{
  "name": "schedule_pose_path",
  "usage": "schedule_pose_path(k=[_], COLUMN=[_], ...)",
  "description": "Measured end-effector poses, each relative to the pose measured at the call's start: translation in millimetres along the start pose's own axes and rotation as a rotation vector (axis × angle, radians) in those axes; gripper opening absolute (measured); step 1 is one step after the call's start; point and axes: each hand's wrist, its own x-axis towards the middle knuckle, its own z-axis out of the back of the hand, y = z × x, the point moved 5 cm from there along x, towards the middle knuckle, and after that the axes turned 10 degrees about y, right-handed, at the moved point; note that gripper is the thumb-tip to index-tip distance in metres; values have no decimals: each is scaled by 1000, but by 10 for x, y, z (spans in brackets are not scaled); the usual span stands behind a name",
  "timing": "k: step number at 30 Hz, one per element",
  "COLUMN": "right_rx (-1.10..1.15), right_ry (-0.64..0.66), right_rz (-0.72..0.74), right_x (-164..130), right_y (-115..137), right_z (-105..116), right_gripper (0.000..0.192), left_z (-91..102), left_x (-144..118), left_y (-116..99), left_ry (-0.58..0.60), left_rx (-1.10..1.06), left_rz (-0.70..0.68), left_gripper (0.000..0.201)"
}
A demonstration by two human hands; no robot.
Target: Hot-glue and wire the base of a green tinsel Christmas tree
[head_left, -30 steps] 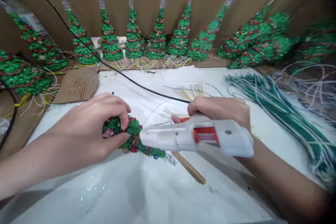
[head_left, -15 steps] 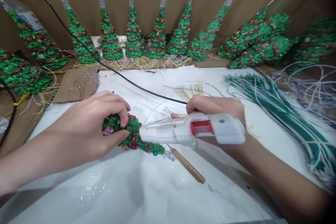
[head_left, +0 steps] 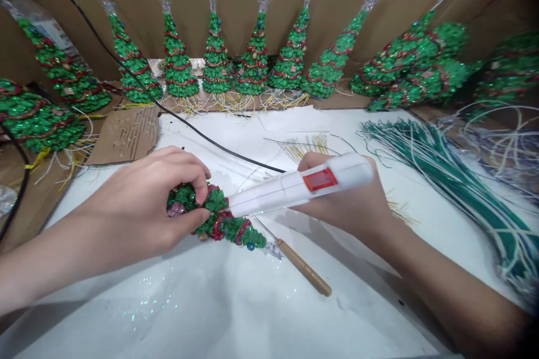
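Note:
A small green Christmas tree (head_left: 248,231) with red garland and a clear star tip lies on its side on the white work surface. My left hand (head_left: 162,196) grips its wider part, thumb and fingers closed around it. In my right hand (head_left: 349,202) is a white glue gun (head_left: 278,189) with a red-framed window. Its nozzle meets the tree's side close to my left thumb; whether it touches I cannot tell. A wooden-handled awl (head_left: 305,268) lies beside the star tip, its thin metal shaft partly behind the tree.
Several finished-looking trees (head_left: 215,61) stand along the back by a cardboard wall. Green and white wires (head_left: 450,174) lie bundled at right. A black cable (head_left: 197,129) crosses the surface to the glue gun. Corrugated cardboard (head_left: 124,137) lies at left; short yellow wires (head_left: 309,146) lie behind my right hand.
My right hand has turned the glue gun, so its rear end sits higher and its top now faces me. The left hand and the tree have hardly moved.

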Motion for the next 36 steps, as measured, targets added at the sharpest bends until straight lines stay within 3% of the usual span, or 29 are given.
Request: schedule_pose_path(k=[10,27,36], right_rx=[70,62,-20], right_ry=[-55,-59,-107], right_rz=[61,61,104], right_x=[-1,-25,-53], right_y=[104,75,123], right_z=[62,6,63], right_gripper=[37,31,23], left_z=[-4,-5,-1], left_x=[-10,-10,-9], left_y=[-2,-11,-10], left_ry=[1,6,6], left_rx=[1,-6,9], left_rz=[-1,3,0], left_gripper=[6,6,6])
